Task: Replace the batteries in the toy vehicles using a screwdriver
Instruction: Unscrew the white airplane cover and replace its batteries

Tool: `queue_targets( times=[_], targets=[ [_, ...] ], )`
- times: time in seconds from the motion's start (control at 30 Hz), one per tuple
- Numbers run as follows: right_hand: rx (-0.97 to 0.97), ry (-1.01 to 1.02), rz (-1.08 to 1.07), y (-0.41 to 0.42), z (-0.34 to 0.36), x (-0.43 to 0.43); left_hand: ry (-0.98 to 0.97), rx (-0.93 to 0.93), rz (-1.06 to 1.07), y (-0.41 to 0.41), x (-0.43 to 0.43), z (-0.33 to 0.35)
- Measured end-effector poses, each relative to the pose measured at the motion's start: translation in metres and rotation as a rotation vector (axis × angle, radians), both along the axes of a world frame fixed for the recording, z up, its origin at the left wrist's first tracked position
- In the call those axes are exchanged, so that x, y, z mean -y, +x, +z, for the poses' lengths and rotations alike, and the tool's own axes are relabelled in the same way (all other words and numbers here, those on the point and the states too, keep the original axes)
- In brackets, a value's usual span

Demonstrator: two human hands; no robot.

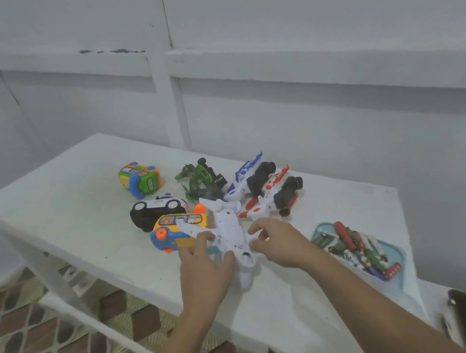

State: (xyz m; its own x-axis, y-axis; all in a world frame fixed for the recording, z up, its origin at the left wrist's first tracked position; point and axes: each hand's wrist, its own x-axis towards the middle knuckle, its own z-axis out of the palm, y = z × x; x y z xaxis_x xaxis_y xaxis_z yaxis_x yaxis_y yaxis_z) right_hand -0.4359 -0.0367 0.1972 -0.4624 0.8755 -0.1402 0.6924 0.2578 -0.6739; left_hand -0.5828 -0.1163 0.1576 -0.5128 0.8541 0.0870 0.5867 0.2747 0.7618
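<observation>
Okay, early step: picking a first toy. Left hand [205,263] grips the white plane [228,229] by its wing side and right hand [279,245] pinches the other side, with the plane lying mid-table [77,201]. At the plane's 3 o'clock is a tray [397,251] holding the screwdriver [344,234] and batteries [323,242]. Next, probably: flip the plane, find the battery cover, fetch the screwdriver.

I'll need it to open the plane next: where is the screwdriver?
Head view: the red-handled screwdriver lies in the light-blue tray among batteries, on the table, just right of the right hand.
</observation>
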Motion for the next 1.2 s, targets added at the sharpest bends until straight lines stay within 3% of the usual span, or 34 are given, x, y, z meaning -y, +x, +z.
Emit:
queue_targets(
  times=[0.3,0.6,0.83,1.03,1.1,1.2],
  targets=[
    [-0.066,-0.148,-0.281,-0.037,-0.019,0.019,-0.088,0.272,-0.351,-0.031,-0.008,-0.009],
    [-0.073,-0.104,-0.289,-0.032,-0.012,0.052,-0.042,0.375,-0.344,-0.027,0.005,-0.012],
    [-0.041,-0.18,-0.212,0.003,0.006,0.058,-0.053,0.472,-0.319,-0.014,0.021,-0.014],
    [-0.274,-0.209,-0.346,0.053,0.025,0.017,-0.073,0.501,-0.295,-0.006,0.025,-0.014],
    [-0.207,-0.127,-0.44,0.072,0.02,-0.005,-0.075,0.501,-0.282,-0.003,0.027,-0.013],
    [0.12,0.04,-0.524,0.095,0.001,-0.035,-0.103,0.508,-0.256,-0.002,0.028,-0.014]
  ],
)
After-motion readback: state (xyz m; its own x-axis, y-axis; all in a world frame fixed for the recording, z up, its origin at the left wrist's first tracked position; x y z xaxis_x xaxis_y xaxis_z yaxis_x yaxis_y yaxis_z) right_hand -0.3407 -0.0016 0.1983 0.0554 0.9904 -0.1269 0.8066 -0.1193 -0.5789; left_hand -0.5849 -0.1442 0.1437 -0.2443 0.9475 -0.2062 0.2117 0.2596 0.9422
